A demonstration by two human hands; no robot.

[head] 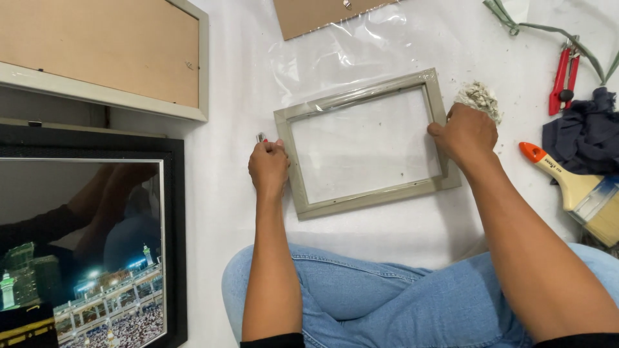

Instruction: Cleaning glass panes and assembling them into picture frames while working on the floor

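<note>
Picture frame, grey-beige, lies flat on white sheet in front of person's knees, clear plastic film over its top edge. Right hand grips frame's right side, fingers curled over the rail; left hand at left rail, fingers closed round a small red-tipped tool. Paintbrush, red pliers & dark rag to the right; black-framed photo well apart at left.
</note>
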